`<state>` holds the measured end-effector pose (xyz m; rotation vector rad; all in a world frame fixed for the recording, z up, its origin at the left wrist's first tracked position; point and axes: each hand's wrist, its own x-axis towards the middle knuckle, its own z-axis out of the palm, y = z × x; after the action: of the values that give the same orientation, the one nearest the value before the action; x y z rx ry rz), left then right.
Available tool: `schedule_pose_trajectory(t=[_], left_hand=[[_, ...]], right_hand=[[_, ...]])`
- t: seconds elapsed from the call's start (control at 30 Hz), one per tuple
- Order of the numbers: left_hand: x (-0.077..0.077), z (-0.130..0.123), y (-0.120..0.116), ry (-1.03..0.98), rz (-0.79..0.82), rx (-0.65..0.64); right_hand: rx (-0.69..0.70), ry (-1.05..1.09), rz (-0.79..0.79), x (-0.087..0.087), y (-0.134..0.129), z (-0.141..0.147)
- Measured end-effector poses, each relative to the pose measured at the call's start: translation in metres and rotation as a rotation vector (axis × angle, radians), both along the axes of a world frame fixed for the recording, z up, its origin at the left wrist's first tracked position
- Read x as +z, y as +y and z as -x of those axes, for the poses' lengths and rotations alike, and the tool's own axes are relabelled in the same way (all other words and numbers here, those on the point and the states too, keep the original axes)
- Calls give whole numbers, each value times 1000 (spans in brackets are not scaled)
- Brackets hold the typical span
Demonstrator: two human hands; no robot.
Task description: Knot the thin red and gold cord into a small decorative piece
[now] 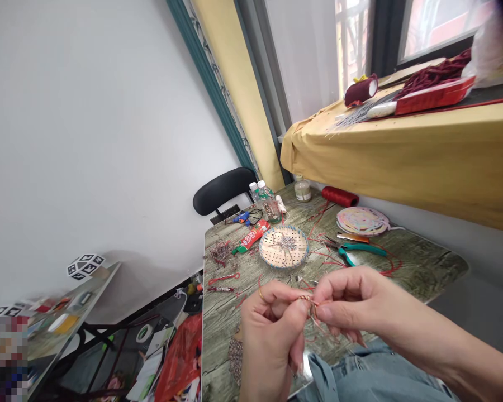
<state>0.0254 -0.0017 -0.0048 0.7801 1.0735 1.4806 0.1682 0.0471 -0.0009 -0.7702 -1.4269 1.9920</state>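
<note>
Head view is showing the left hand (272, 329) and right hand (347, 298) working close together above the near side of the table (218, 357), both pinching a thin, reddish twisted cord (305, 298) between the fingertips. They seem to be twisting or knotting it; the next move is probably calling for holding one part firm while guiding the loose strands. White lettering is marking a red-and-green tube (254, 237), but the labels on the bottles (270, 205) and glass jar (302, 190) are escaping legibility too.
</note>
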Motion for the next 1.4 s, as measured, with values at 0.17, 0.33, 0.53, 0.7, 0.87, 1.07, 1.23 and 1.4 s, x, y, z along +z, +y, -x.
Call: schedule_pose_trajectory(t=[0.17, 0.33, 0.53, 0.7, 0.87, 1.07, 1.23, 1.4], left_hand=[[1, 3, -1, -17, 27, -53], [-1, 7, 1, -14, 8, -64], [-4, 7, 2, 12, -45, -67], [-1, 9, 0, 28, -3, -66], [2, 16, 2, -10, -58, -107], [5, 18, 3, -6, -68, -148], [3, 18, 5, 9, -74, -169], [-1, 22, 3, 17, -84, -177]], right_hand=[[-292, -336, -567, -15, 10, -8], [-459, -460, -651, -26, 23, -24], [34, 52, -41, -4, 5, -9], [-110, -314, -389, -5, 2, 2], [-422, -823, -860, -38, 31, -24], [-408, -687, -717, -39, 49, -47], [7, -24, -89, 0, 14, -18], [259, 91, 1, 3, 2, -4]])
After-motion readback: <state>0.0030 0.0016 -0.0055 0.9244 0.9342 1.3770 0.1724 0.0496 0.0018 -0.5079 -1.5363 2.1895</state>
